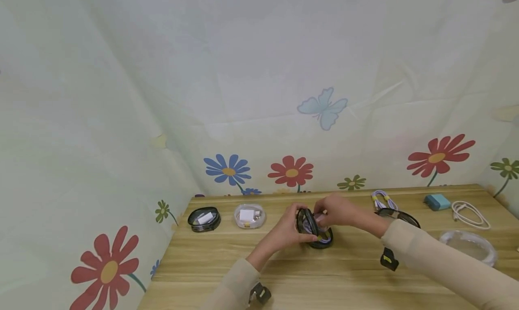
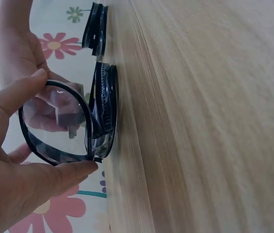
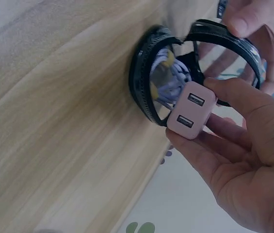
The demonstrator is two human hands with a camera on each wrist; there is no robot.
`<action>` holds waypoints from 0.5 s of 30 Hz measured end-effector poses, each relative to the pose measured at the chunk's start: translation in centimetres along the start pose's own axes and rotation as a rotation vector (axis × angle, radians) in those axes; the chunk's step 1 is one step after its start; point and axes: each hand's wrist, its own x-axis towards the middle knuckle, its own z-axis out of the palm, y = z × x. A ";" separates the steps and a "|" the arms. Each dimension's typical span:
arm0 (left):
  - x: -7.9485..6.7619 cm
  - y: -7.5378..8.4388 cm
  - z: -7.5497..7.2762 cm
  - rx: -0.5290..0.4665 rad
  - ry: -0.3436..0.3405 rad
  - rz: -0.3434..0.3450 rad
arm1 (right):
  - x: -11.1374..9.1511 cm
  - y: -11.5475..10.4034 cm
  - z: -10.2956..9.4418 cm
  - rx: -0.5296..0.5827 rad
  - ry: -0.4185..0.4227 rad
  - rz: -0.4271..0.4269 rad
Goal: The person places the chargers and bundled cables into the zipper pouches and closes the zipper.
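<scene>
A round clear case with black zipped edges [image 3: 146, 73] stands opened on the table, a coiled lilac cable [image 3: 173, 80] with yellow ties inside it. My left hand [image 1: 285, 229] grips the raised transparent lid [image 2: 54, 121] by its rim, thumb and fingers on opposite sides. Between thumb and fingers, my right hand [image 3: 253, 145] pinches a pink two-port USB charger [image 3: 192, 110] right at the case's opening. In the head view the right hand [image 1: 336, 210] partly hides the charger.
At the left lie a black-edged case [image 1: 204, 219] and a white-edged case [image 1: 249, 216], each with a white charger. Toward the right are another lilac cable [image 1: 380, 199], a black-edged case [image 1: 405, 216], a teal charger [image 1: 438, 202], a white cable [image 1: 470, 214] and a white-edged case [image 1: 488, 251].
</scene>
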 end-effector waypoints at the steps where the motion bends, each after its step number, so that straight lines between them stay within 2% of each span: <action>1: 0.0 0.0 0.0 0.000 0.006 -0.006 | 0.0 -0.1 0.1 -0.008 0.008 0.001; 7: 0.0 0.0 0.2 -0.006 0.027 -0.019 | 0.6 -0.6 0.2 -0.009 0.002 0.047; 12: 0.0 0.2 0.1 -0.014 0.024 -0.030 | 1.3 -0.6 0.0 0.003 -0.066 0.077; 15: 0.0 0.2 0.2 -0.012 0.017 -0.030 | 1.8 -0.5 0.0 -0.005 -0.114 0.123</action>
